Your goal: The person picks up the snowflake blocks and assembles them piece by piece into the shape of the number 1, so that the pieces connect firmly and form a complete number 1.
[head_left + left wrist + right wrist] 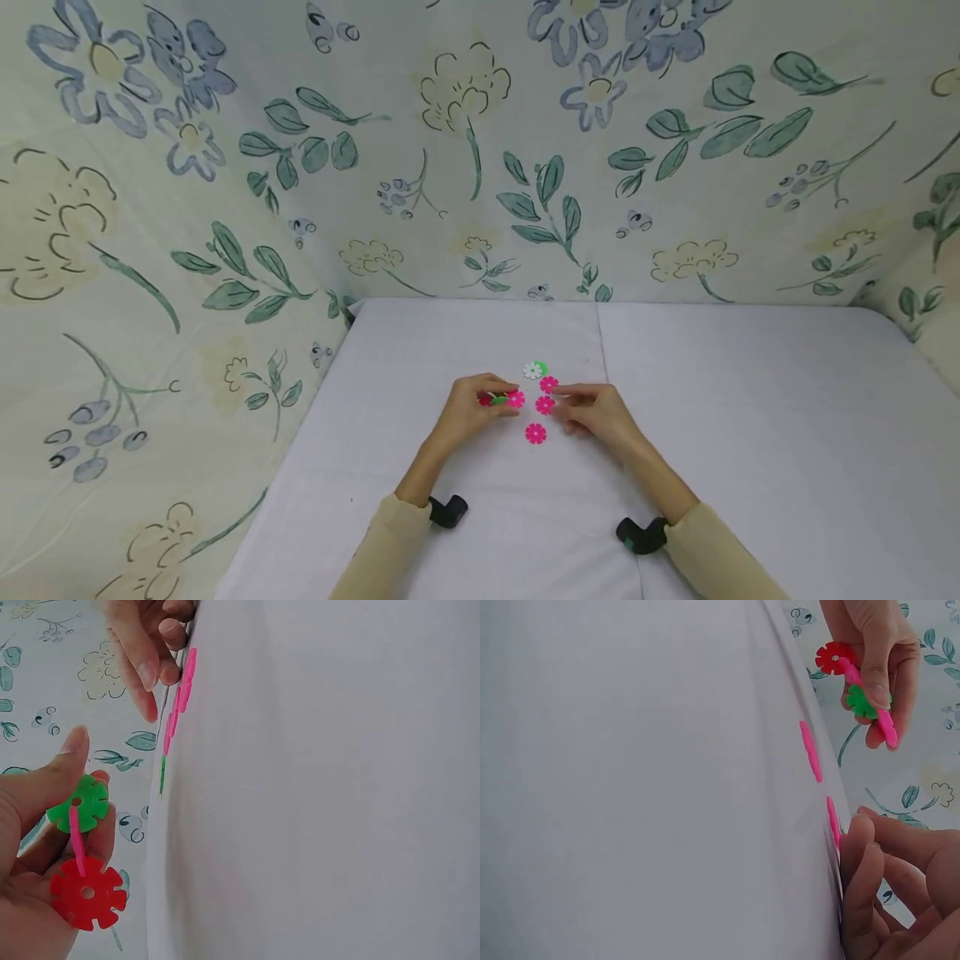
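This looks like a tabletop play or craft corner, boxed in by floral covering; whether the building is a home, a studio or an office cannot be told. The far floral panel (420,225) carries blue blossoms, cream blooms and green sprigs, and the left floral panel (142,375) and right floral panel (937,317) repeat the print, enclosing three sides. Between them stretches a broad table under a plain white tablecloth (750,417), creased from near to far. Slotted plastic flower discs (536,433), in bright toy colours, suggest play. Black wrist devices (448,512) near the sleeves point to a recording set-up.
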`<state>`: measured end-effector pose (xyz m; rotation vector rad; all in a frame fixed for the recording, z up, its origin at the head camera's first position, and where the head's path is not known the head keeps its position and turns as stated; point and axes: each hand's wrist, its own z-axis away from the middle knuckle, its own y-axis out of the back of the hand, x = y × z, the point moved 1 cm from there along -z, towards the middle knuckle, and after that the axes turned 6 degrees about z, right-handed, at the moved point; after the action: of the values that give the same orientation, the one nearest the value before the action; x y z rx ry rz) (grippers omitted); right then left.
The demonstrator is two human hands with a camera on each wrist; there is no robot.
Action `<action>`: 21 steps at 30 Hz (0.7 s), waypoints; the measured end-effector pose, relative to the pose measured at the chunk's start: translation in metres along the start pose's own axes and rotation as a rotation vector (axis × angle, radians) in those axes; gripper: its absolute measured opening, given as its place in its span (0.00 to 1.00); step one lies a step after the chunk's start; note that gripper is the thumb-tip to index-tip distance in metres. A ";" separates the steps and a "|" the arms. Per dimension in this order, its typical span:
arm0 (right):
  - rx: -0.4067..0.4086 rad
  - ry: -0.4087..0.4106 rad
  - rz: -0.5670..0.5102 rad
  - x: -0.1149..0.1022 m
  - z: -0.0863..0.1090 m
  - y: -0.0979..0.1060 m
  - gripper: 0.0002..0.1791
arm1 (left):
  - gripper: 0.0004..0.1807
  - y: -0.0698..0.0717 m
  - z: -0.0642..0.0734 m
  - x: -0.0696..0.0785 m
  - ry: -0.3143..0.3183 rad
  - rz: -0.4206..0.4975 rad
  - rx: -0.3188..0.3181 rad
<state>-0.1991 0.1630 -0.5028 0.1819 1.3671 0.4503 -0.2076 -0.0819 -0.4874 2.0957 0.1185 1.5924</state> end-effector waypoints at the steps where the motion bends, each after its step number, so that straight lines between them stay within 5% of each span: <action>1: -0.008 -0.005 0.020 0.000 -0.002 -0.001 0.20 | 0.18 0.000 0.000 -0.001 0.006 0.000 0.005; 12: 0.006 0.034 0.208 -0.005 -0.013 -0.010 0.15 | 0.17 0.003 -0.003 0.001 -0.006 -0.034 -0.022; 17: 0.009 0.113 0.358 -0.011 -0.008 -0.012 0.13 | 0.17 0.005 -0.003 0.004 -0.008 -0.038 -0.057; 21: -0.015 0.183 0.349 -0.011 -0.005 -0.009 0.11 | 0.17 0.006 -0.002 0.006 -0.020 -0.040 -0.100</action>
<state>-0.2037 0.1494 -0.4970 0.3777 1.5163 0.7835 -0.2084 -0.0843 -0.4790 2.0202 0.0721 1.5219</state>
